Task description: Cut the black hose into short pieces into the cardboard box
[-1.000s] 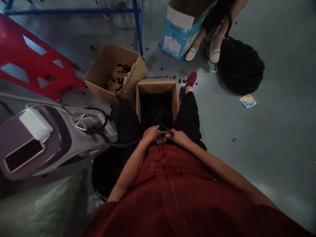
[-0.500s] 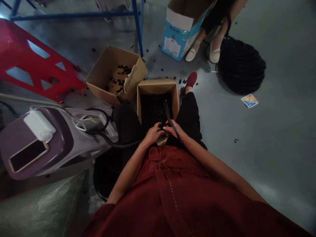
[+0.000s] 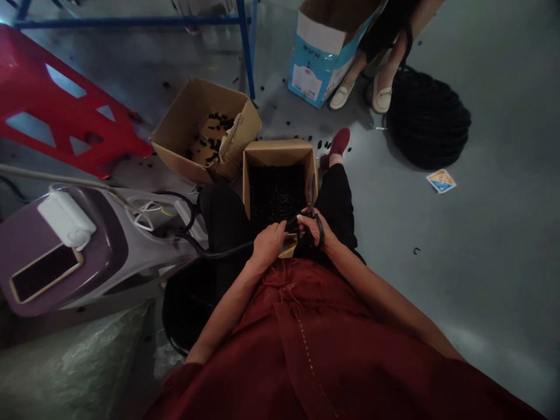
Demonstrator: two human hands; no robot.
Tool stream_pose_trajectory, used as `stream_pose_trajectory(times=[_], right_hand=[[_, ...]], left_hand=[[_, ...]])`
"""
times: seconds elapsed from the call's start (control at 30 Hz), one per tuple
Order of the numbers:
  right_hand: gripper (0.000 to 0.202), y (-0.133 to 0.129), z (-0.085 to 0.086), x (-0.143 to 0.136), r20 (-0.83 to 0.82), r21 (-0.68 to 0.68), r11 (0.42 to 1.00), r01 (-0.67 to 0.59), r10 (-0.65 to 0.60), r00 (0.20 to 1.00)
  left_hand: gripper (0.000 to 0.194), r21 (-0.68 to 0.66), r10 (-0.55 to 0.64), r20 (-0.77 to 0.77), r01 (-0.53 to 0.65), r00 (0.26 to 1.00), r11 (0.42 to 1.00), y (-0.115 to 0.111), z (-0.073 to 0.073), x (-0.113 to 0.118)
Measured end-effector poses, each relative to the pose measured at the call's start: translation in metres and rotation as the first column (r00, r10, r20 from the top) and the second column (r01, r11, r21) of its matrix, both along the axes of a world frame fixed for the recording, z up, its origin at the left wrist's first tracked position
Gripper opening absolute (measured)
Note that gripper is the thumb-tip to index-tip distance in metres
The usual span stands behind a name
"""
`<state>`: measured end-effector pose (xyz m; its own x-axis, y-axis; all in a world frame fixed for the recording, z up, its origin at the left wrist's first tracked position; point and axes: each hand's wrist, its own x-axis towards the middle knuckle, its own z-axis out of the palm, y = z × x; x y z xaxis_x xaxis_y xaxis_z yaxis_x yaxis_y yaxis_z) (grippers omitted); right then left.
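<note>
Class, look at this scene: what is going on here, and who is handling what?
A seated person in a red top holds scissors in the right hand, blades pointing away over a cardboard box between the knees, full of small black pieces. The left hand grips the end of a black hose at the box's near edge, close to the scissors. A second box with fewer pieces stands to the left. Another person's feet stand beside a black coil.

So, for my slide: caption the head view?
Right hand holds black scissors over brown cardboard box; left hand grips black tubing.
</note>
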<state>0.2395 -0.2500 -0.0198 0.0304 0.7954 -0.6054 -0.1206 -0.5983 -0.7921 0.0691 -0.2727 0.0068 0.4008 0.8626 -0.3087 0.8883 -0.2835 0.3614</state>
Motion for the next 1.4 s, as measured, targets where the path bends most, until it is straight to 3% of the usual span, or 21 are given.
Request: stream_pose_trajectory(times=[0.1,0.2,0.3,0.4,0.6,0.7,0.83,1.0,1.17,1.4], right_hand=[[0.044,-0.004,0.013,0.003,0.022,0.002,0.996,-0.089,0.089,0.996],[0.040,-0.015,0.021,0.012,0.087,-0.014,0.963,-0.268,0.268,0.960],[0.038,-0.029,0.020,0.022,0.194,-0.087,0.914,-0.396,0.406,0.893],[0.042,-0.041,0.017,0.028,0.327,-0.140,0.846,-0.515,0.530,0.782],[0.048,-0.041,0.019,0.024,0.457,-0.148,0.759,-0.634,0.621,0.637],[0.049,-0.037,0.019,0.020,0.505,-0.174,0.740,-0.650,0.634,0.586],[0.050,-0.035,0.017,0.020,0.497,-0.179,0.726,-0.664,0.649,0.576],[0.053,-0.033,0.022,0.024,0.468,-0.210,0.700,-0.682,0.685,0.559],[0.054,-0.030,0.024,0.020,0.520,-0.204,0.672,-0.712,0.690,0.503],[0.053,-0.028,0.021,0.015,0.549,-0.175,0.675,-0.717,0.671,0.498]], left_hand=[[0.042,-0.077,0.179,0.181,-0.167,0.967,0.983,0.009,-0.010,-0.007],[0.037,-0.251,0.378,0.426,-0.293,0.822,0.922,0.023,-0.016,-0.015],[0.034,-0.404,0.509,0.547,-0.322,0.665,0.856,0.034,-0.019,-0.020],[0.031,-0.435,0.536,0.593,-0.321,0.601,0.841,0.038,-0.019,-0.021],[0.039,-0.445,0.525,0.533,-0.308,0.664,0.841,0.035,-0.022,-0.018],[0.038,-0.406,0.469,0.525,-0.275,0.710,0.871,0.032,-0.026,-0.018],[0.039,-0.308,0.382,0.573,-0.242,0.725,0.920,0.030,-0.033,-0.018],[0.040,-0.292,0.333,0.560,-0.195,0.759,0.936,0.031,-0.041,-0.019],[0.046,-0.279,0.281,0.525,-0.150,0.803,0.949,0.030,-0.042,-0.021],[0.047,-0.256,0.228,0.496,-0.110,0.838,0.961,0.029,-0.042,-0.024]])
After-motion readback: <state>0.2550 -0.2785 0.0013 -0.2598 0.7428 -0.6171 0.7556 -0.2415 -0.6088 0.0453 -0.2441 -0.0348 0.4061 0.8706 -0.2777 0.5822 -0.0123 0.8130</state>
